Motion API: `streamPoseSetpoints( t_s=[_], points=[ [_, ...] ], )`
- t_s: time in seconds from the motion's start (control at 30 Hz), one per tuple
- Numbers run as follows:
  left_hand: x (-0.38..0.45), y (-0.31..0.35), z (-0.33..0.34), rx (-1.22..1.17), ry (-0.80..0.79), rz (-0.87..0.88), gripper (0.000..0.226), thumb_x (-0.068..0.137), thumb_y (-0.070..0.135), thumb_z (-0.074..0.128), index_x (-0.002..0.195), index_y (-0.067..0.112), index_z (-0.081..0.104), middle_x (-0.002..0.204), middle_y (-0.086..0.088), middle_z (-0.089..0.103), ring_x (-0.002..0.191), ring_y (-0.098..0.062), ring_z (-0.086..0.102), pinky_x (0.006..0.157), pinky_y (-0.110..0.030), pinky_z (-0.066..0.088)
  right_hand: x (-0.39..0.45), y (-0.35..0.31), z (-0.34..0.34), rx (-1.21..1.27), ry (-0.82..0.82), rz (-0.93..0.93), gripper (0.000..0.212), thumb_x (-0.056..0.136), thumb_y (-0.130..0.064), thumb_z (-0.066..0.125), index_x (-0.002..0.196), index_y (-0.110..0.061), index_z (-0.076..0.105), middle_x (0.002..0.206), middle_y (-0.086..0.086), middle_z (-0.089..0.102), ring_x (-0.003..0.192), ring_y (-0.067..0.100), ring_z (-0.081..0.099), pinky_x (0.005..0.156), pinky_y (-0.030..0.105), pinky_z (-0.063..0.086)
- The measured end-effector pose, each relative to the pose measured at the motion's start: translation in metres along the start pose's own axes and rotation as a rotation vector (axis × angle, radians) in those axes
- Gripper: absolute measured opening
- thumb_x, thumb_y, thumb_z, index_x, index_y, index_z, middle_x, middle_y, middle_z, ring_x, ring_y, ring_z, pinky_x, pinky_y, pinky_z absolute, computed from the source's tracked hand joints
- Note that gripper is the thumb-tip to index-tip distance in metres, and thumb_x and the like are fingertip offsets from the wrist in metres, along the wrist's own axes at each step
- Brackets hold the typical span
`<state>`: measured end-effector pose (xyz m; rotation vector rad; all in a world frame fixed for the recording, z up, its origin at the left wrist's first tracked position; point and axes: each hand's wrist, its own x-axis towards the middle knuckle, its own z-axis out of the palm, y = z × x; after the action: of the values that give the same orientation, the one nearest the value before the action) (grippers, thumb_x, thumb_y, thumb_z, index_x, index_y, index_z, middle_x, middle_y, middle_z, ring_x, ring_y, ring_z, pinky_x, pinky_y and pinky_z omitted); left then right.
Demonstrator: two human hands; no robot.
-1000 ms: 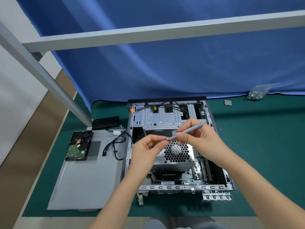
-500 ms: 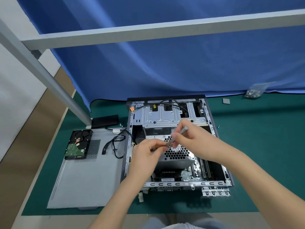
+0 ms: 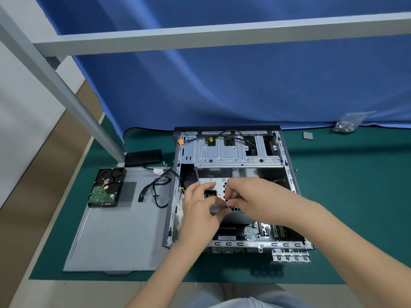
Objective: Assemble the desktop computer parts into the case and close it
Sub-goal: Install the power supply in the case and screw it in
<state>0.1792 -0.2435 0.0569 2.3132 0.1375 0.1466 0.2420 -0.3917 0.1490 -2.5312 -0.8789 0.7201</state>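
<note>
- Both hands crowd the middle of the open case (image 3: pixel 287 165): the left hand (image 3: pixel 201 210) and right hand (image 3: pixel 255 200) sit over the power supply (image 3: pixel 213 185), blocking access from above.
- The drive cage (image 3: pixel 235 152) fills the case's far end, with a black cable (image 3: pixel 233 133) looped over it.
- Left of the case, the side panel (image 3: pixel 115 238) lies flat on the counter (image 3: pixel 355 196), carrying a hard drive (image 3: pixel 106 187) and a loose cable (image 3: pixel 159 190).
- The counter right of the case is open green mat.
- A slanted metal post (image 3: pixel 66 96) and horizontal bar (image 3: pixel 222 34) stand at far left and overhead.
</note>
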Motion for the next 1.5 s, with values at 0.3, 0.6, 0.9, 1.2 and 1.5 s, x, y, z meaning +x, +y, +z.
streamPoseSetpoints(
  t_s=[0.3,0.6,0.9,1.2,1.5],
  points=[
    [0.002,-0.007,0.001,-0.013,-0.031,0.005,0.013,0.077,0.031,0.078,0.068,0.027,0.069,0.129,0.014,0.051,0.132,-0.014,0.025,0.109,-0.041,0.028,0.002,0.0,-0.002,-0.105,-0.043,-0.09,0.011,0.096,-0.022,0.051,0.098,-0.031,0.056,0.095,-0.016,0.051,0.088,0.008,0.05,0.073,0.029,0.044],
    [0.014,-0.016,-0.003,0.115,-0.176,0.1,0.071,0.064,0.056,0.079,0.127,0.038,0.05,0.149,0.015,0.025,0.141,-0.005,0.001,0.114,-0.03,0.002,0.009,-0.001,-0.005,-0.359,-0.038,-0.168,0.029,0.089,-0.008,0.049,0.108,-0.03,0.053,0.105,-0.013,0.061,0.09,0.015,0.058,0.059,0.029,0.04],
    [0.041,-0.02,0.005,0.475,-0.295,0.242,0.129,0.056,0.08,0.065,0.153,0.018,0.006,0.146,0.004,0.025,0.13,-0.013,0.012,0.111,-0.028,-0.005,0.012,-0.006,-0.008,-0.669,-0.037,-0.156,0.027,0.099,-0.024,0.043,0.122,-0.008,0.042,0.062,-0.006,0.029,0.049,0.012,0.025,0.042,0.029,0.02],
    [0.042,-0.019,0.008,0.427,-0.321,0.177,0.121,0.058,0.075,0.069,0.152,0.023,0.012,0.138,0.007,0.028,0.126,-0.014,0.015,0.113,-0.031,0.006,0.009,-0.014,-0.009,-0.726,-0.065,-0.326,0.028,0.089,-0.018,0.059,0.114,-0.016,0.047,0.091,0.001,0.058,0.066,0.023,0.052,0.056,0.031,0.043],
    [0.042,-0.019,0.009,0.434,-0.285,0.195,0.121,0.057,0.073,0.072,0.152,0.022,0.016,0.136,0.006,0.031,0.126,-0.015,0.017,0.111,-0.032,0.009,0.013,-0.015,-0.008,-0.743,0.02,-0.186,0.019,0.088,-0.016,0.053,0.106,-0.012,0.05,0.08,0.0,0.059,0.051,0.018,0.031,0.046,0.028,0.024]
  ],
)
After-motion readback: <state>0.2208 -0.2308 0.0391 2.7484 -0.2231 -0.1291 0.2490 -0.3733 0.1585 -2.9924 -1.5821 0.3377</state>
